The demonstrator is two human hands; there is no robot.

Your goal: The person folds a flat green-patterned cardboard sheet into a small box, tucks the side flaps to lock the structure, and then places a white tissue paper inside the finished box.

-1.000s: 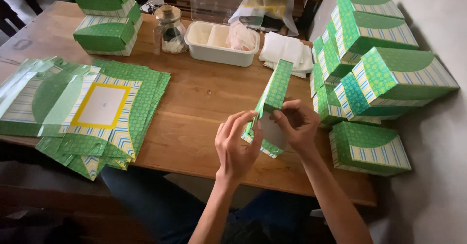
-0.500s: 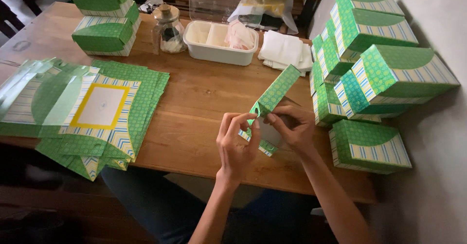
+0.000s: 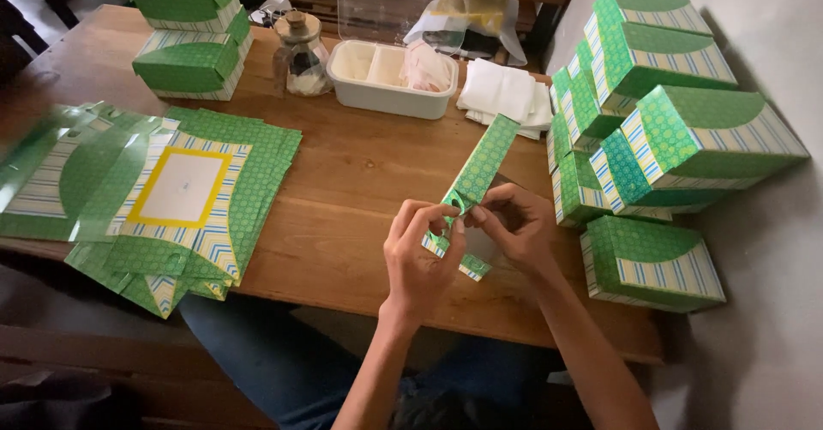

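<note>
A green patterned box blank (image 3: 477, 181), partly folded, is pinched at its lower end between the left hand (image 3: 422, 258) and right hand (image 3: 514, 224), fingers clamped on its tabs above the wooden table's (image 3: 343, 190) near edge. Flat unfolded blanks (image 3: 154, 198) are stacked left, finished green boxes (image 3: 669, 130) piled right. Further back, a white plastic container (image 3: 381, 74) and glass jar (image 3: 300, 53) are seen.

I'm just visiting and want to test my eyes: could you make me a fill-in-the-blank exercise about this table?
1. Both hands, left hand and right hand, hold a partly folded ____ cardboard box blank.
2. The finished boxes are stacked on the person's ____ side.
3. The flat unfolded sheets lie on a ____ table.

Missing words: green; right; wooden
</note>
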